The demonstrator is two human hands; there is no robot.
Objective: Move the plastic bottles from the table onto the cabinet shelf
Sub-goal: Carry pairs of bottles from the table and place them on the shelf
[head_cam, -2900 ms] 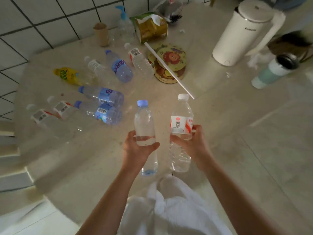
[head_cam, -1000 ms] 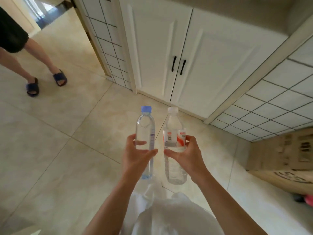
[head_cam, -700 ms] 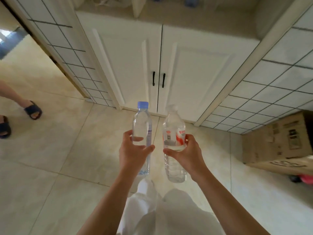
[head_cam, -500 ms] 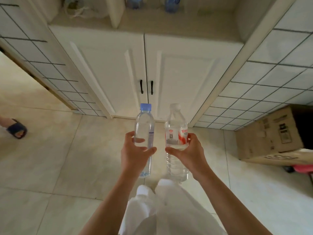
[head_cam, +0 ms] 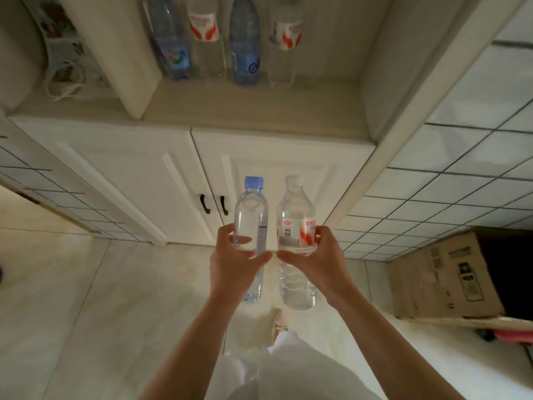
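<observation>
The left hand (head_cam: 233, 262) grips the blue-cap bottle (head_cam: 251, 223); the right hand (head_cam: 313, 262) grips the white-cap bottle (head_cam: 295, 226), below the cabinet shelf (head_cam: 253, 108).

I hold two clear bottles upright, side by side below the shelf (head_cam: 253, 111): a blue-capped bottle (head_cam: 251, 220) and a white-capped, red-labelled bottle (head_cam: 295, 220). Four more bottles (head_cam: 225, 39) stand in a row at the shelf's back.

Blue-capped bottle (head_cam: 250, 223) — white-capped bottle (head_cam: 296, 226), red-white label.
</observation>
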